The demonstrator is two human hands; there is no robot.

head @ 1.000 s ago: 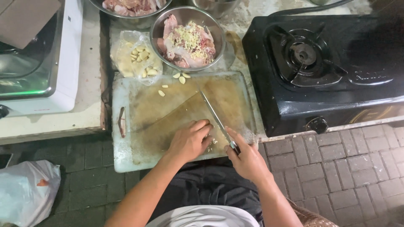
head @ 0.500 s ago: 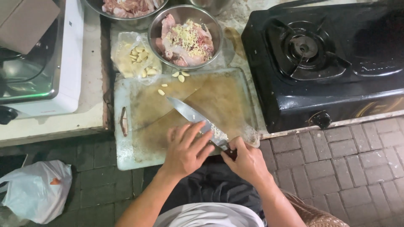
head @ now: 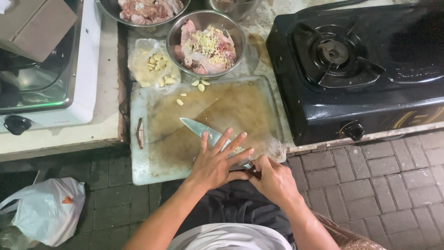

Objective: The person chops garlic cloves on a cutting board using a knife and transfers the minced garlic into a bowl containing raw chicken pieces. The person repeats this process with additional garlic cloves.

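The person's right hand [head: 274, 179] has its grip clenched around the dark handle of a long steel kitchen knife [head: 209, 136], whose blade lies nearly flat and points up and to the left across a worn, stained plastic cutting board [head: 249, 104]. The left hand [head: 217, 162] rests open on the blade, fingers spread and pressing down, grasping nothing. A little pale chopped stuff shows under the fingertips, near the board's lower right corner; I cannot tell exactly what it is.

The board sits on the counter [head: 106, 92], its near edge overhanging the brick-paved floor [head: 370, 185]. A few loose peeled garlic cloves [head: 200, 85] lie at the board's far edge. Just beyond them stands a round steel bowl of raw chicken pieces topped with minced garlic [head: 206, 44], and beside it, to the left, a clear plastic bag of peeled garlic cloves [head: 152, 67]. A second steel bowl of raw meat [head: 145, 11] sits further back. To the right is a black single-burner gas stove [head: 356, 65]; to the left, a white appliance [head: 46, 74]. A white plastic bag [head: 44, 210] lies on the floor below.
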